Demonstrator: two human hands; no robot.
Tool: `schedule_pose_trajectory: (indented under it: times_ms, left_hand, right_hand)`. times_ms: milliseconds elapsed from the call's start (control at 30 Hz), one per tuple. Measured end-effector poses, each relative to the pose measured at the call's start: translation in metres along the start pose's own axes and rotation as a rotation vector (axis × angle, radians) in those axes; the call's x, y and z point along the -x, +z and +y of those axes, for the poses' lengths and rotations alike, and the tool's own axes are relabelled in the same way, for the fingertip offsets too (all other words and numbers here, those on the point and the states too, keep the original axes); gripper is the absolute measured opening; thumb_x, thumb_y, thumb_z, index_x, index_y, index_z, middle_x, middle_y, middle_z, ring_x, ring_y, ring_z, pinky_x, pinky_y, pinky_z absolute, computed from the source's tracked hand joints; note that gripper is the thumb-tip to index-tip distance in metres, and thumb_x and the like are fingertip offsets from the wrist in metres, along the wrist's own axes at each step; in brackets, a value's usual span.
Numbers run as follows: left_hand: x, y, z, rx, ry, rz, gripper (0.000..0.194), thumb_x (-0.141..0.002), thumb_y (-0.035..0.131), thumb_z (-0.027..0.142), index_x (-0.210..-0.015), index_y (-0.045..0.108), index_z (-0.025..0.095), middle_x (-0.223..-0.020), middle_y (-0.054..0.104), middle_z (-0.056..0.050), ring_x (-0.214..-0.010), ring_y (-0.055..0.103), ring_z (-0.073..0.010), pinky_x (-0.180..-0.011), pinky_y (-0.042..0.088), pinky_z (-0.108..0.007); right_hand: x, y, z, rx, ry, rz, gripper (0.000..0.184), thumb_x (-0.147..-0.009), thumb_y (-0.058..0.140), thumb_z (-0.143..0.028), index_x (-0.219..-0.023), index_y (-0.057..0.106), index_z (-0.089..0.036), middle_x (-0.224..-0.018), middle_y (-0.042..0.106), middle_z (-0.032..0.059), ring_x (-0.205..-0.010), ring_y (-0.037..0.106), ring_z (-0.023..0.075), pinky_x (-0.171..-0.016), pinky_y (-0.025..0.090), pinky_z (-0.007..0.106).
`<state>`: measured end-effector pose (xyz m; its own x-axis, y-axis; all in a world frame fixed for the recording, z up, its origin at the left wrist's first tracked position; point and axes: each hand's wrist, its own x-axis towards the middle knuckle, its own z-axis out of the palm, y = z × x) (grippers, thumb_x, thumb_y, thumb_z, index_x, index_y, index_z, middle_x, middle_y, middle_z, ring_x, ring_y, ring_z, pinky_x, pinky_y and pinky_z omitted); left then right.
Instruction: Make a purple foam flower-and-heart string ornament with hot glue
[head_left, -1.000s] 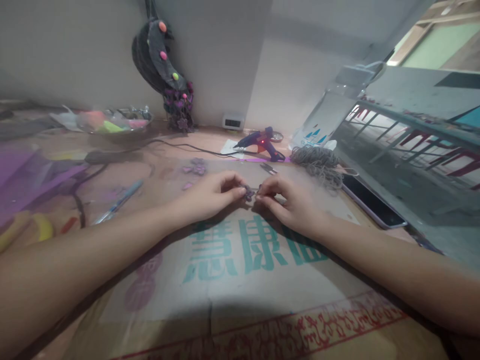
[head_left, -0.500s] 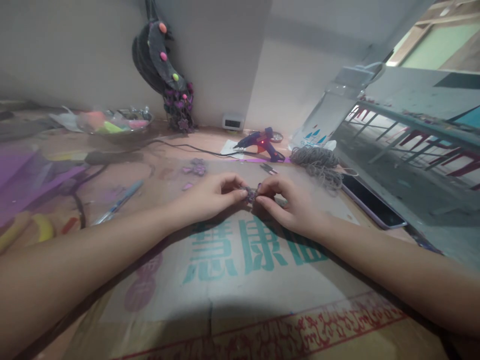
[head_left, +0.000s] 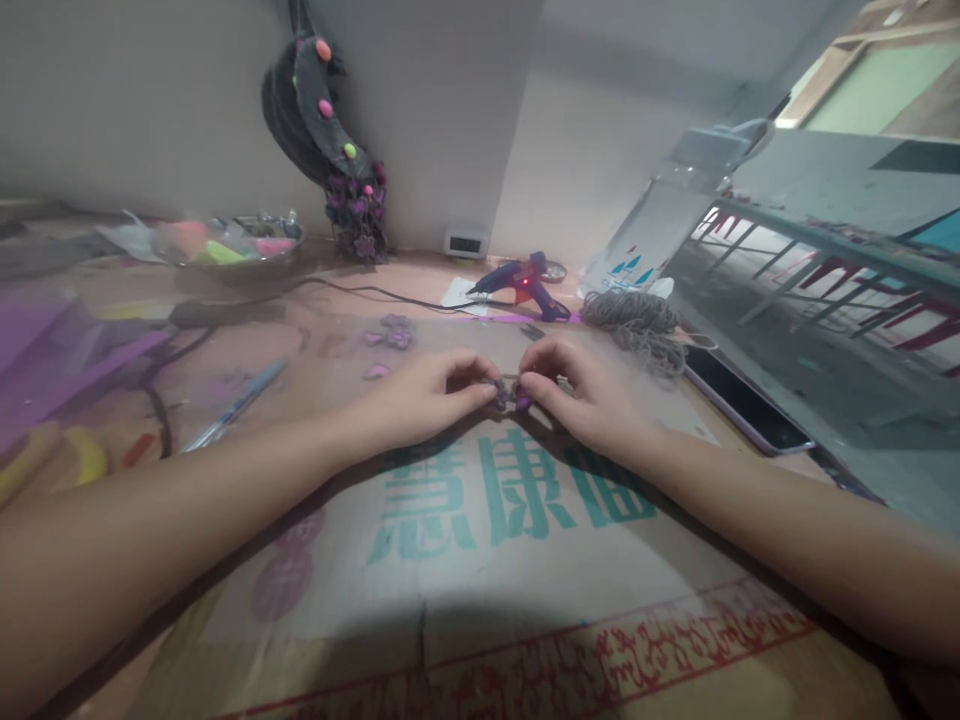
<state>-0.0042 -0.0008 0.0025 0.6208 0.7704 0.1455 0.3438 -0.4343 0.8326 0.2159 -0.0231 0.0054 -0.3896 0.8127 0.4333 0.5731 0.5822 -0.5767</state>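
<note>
Over the middle of the worktop, my left hand (head_left: 450, 395) pinches a small grey-purple felt piece (head_left: 500, 394) between thumb and fingertips. Close beside it, my right hand (head_left: 566, 385) is closed on a small purple piece (head_left: 520, 395), also held at the fingertips. The two pieces sit side by side and seem joined, though the fingers cover much of them. Several flower-like purple pieces (head_left: 395, 332) lie beyond my left hand. Behind my right hand rests a small metal snipping tool (head_left: 532, 331), partly hidden.
A blue glue gun (head_left: 521, 278) with a red light stands at the back, its cable running left. Right of it are grey yarn (head_left: 634, 318), a water bottle (head_left: 652, 210) and a phone (head_left: 746, 400). A pen (head_left: 240, 402) and a bowl (head_left: 247, 260) are leftward.
My right hand has turned slightly and its fingertips have drawn a little to the right, so the purple piece shows more. My left hand has hardly moved.
</note>
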Motion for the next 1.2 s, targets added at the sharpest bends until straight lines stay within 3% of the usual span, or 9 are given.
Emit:
schedule_pose_trajectory:
  times_ms: [167,300,367,533,667,767,967,1200]
  left_hand:
    - [-0.0001,0.0005,-0.0020,0.020,-0.016,0.013,0.021,-0.092,0.055,0.036,-0.098,0.065,0.019,-0.095,0.075,-0.003,-0.087,0.068,-0.0186,-0.080,0.050,-0.031]
    - [-0.0003,0.0012,-0.0036,0.047,-0.020,0.000,0.019,-0.093,0.054,0.036,-0.096,0.064,0.020,-0.094,0.075,-0.003,-0.088,0.068,-0.0189,-0.081,0.050,-0.030]
    - [-0.0005,0.0014,-0.0044,0.049,-0.018,-0.003,0.019,-0.093,0.055,0.036,-0.096,0.064,0.020,-0.094,0.075,-0.003,-0.088,0.068,-0.0189,-0.080,0.050,-0.030]
    - [-0.0007,0.0012,-0.0043,0.003,-0.010,0.011,0.020,-0.092,0.055,0.035,-0.098,0.066,0.019,-0.095,0.075,-0.004,-0.086,0.068,-0.0188,-0.079,0.050,-0.030]
    - [-0.0006,0.0007,-0.0028,-0.016,-0.011,0.002,0.021,-0.093,0.054,0.036,-0.099,0.066,0.019,-0.095,0.075,-0.003,-0.086,0.067,-0.0183,-0.078,0.049,-0.029]
    - [-0.0007,0.0005,-0.0029,-0.035,-0.007,0.005,0.022,-0.093,0.054,0.037,-0.099,0.066,0.019,-0.096,0.075,-0.003,-0.087,0.067,-0.0186,-0.079,0.049,-0.029]
    - [-0.0008,0.0003,-0.0028,-0.054,-0.012,0.012,0.024,-0.092,0.054,0.038,-0.099,0.066,0.019,-0.097,0.075,-0.004,-0.088,0.067,-0.0198,-0.079,0.050,-0.030]
    - [-0.0002,0.0004,-0.0024,-0.052,0.002,0.020,0.022,-0.092,0.054,0.036,-0.099,0.066,0.019,-0.095,0.074,-0.003,-0.085,0.066,-0.0190,-0.077,0.049,-0.029]
  right_hand:
    - [0.0006,-0.0016,-0.0016,0.053,-0.043,0.110,0.007,-0.093,0.056,-0.024,-0.086,0.056,-0.022,-0.077,0.058,-0.0001,-0.070,0.055,0.0149,-0.066,0.046,0.029]
    - [0.0035,-0.0015,0.0007,-0.031,-0.025,0.374,0.006,-0.095,0.055,-0.026,-0.101,0.056,-0.025,-0.089,0.060,0.0026,-0.081,0.059,0.0178,-0.070,0.049,0.032]
    - [0.0036,-0.0016,0.0033,-0.050,-0.006,0.420,0.009,-0.096,0.055,-0.028,-0.104,0.057,-0.025,-0.088,0.059,0.0026,-0.079,0.058,0.0178,-0.067,0.049,0.031]
    - [0.0000,-0.0019,0.0045,-0.133,0.148,0.190,0.017,-0.100,0.049,-0.036,-0.102,0.062,-0.024,-0.057,0.046,-0.0059,-0.048,0.047,0.0126,-0.047,0.037,0.026]
    - [-0.0032,-0.0020,0.0021,0.042,0.020,0.071,0.020,-0.095,0.056,-0.034,-0.084,0.066,-0.021,-0.075,0.062,0.0008,-0.071,0.060,0.0166,-0.067,0.046,0.030]
    - [-0.0041,-0.0020,0.0029,0.093,-0.062,-0.004,0.017,-0.093,0.058,-0.030,-0.083,0.067,-0.020,-0.082,0.064,0.0036,-0.083,0.061,0.0194,-0.077,0.046,0.033]
    - [-0.0037,-0.0008,0.0067,0.075,-0.122,-0.048,0.011,-0.092,0.057,-0.024,-0.084,0.063,-0.020,-0.088,0.062,0.0051,-0.087,0.060,0.0215,-0.082,0.045,0.038]
    - [-0.0027,0.0004,0.0057,0.067,-0.081,-0.050,0.013,-0.091,0.060,-0.029,-0.082,0.054,-0.022,-0.084,0.059,0.0032,-0.083,0.056,0.0203,-0.079,0.045,0.036]
